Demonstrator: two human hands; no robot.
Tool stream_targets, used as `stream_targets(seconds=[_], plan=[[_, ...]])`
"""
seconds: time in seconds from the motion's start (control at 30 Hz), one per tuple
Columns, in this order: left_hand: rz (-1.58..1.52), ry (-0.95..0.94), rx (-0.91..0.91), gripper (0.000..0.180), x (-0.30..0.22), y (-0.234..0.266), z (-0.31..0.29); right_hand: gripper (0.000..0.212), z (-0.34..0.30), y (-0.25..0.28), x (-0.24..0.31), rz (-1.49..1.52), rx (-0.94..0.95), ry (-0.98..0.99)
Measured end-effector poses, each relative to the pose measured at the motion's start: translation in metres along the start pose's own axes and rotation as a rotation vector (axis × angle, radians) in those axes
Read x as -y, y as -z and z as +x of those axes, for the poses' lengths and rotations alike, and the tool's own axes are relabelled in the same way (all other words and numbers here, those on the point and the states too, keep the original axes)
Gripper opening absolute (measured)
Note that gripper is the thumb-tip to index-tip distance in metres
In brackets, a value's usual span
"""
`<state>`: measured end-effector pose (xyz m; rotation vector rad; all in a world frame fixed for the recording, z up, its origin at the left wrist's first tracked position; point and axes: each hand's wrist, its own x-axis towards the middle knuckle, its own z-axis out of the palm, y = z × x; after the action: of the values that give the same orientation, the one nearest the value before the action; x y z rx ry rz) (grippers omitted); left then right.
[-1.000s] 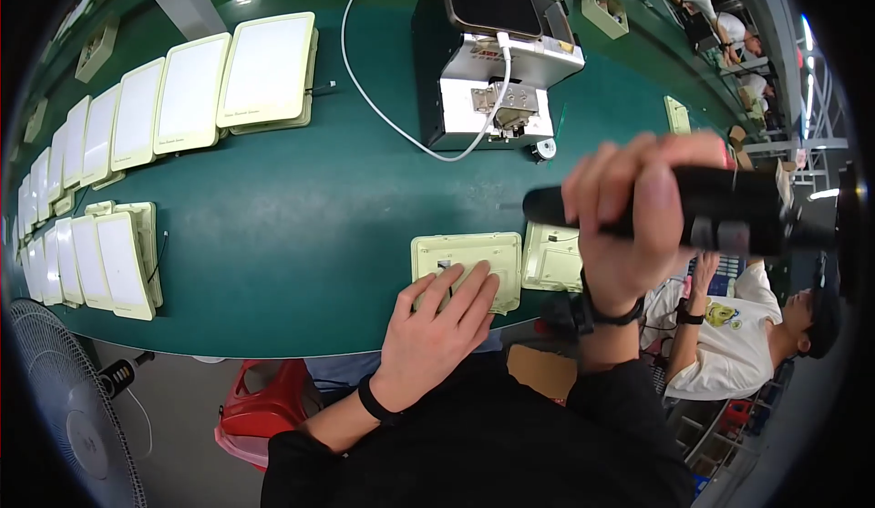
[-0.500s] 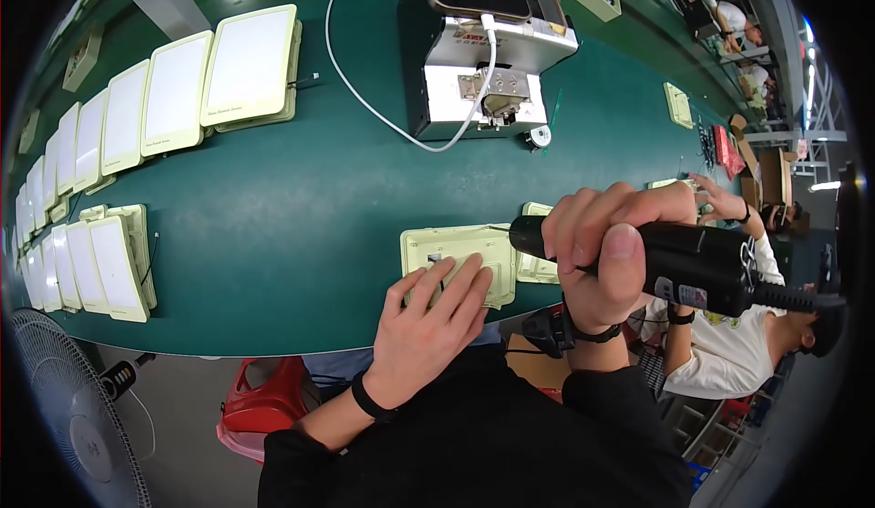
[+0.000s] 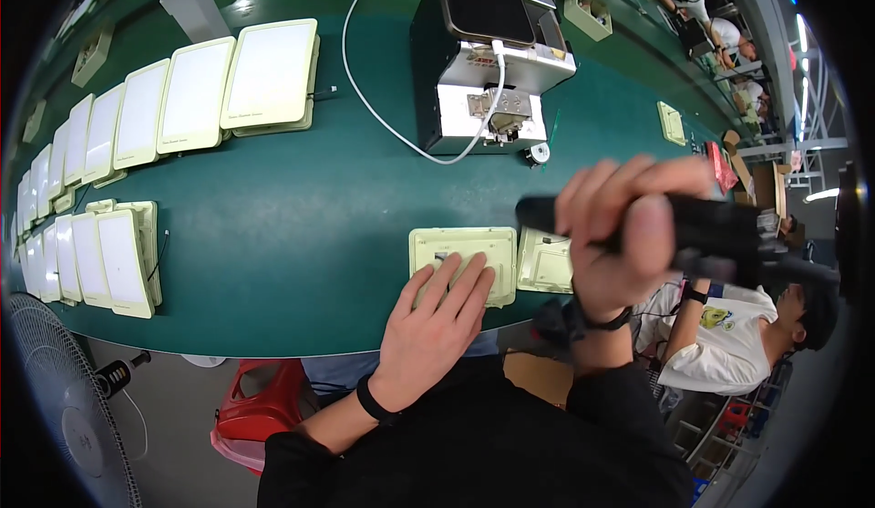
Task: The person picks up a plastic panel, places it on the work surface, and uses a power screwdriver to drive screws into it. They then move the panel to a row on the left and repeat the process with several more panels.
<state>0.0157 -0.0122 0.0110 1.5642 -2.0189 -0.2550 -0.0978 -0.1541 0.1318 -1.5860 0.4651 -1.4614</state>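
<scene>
My left hand (image 3: pixel 433 321) lies with fingers spread on a pale yellow-green plastic housing (image 3: pixel 499 240), near the table's front edge. The housing's inner side, with ribs and small posts, faces up. My right hand (image 3: pixel 629 230), blurred by motion, is wrapped round a black electric screwdriver (image 3: pixel 715 230). The tool is held above the table, its nose pointing left and its cable trailing right; its bit cannot be made out. Beneath the screwdriver's nose, a second yellow-green housing (image 3: pixel 545 269) sits just right of the first, partly hidden by my right hand.
Rows of white-faced panels (image 3: pixel 271 75) stand along the left. A black-and-silver machine (image 3: pixel 463 98) with a phone (image 3: pixel 483 2) on top and a white cable (image 3: pixel 349 66) stands behind. A fan (image 3: pixel 77 417) and red stool (image 3: pixel 260 408) are lower left; a co-worker (image 3: pixel 729 335) sits right.
My right hand and the screwdriver have shifted slightly right, and the nose has moved away from the housing's upper edge. My left hand stays on the housing. The whole view has shifted a little.
</scene>
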Motion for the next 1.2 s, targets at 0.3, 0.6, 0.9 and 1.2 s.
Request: stream_targets(seconds=[0.3, 0.6, 0.9, 1.2], plan=[[0.03, -0.051, 0.006, 0.052, 0.005, 0.003, -0.002, 0.025, 0.062, -0.015, -0.016, -0.042, -0.156, 0.037], [0.016, -0.076, 0.068, 0.051, 0.009, 0.005, -0.006, 0.017, -0.007, -0.032, -0.011, -0.013, 0.075, -0.094], [-0.025, -0.081, 0.061, 0.049, 0.008, 0.006, -0.005, 0.02, -0.013, -0.038, -0.02, -0.061, 0.064, -0.117], [-0.065, -0.094, 0.07, 0.061, 0.01, 0.003, -0.009, 0.021, -0.015, -0.035, -0.017, -0.041, 0.063, -0.117]])
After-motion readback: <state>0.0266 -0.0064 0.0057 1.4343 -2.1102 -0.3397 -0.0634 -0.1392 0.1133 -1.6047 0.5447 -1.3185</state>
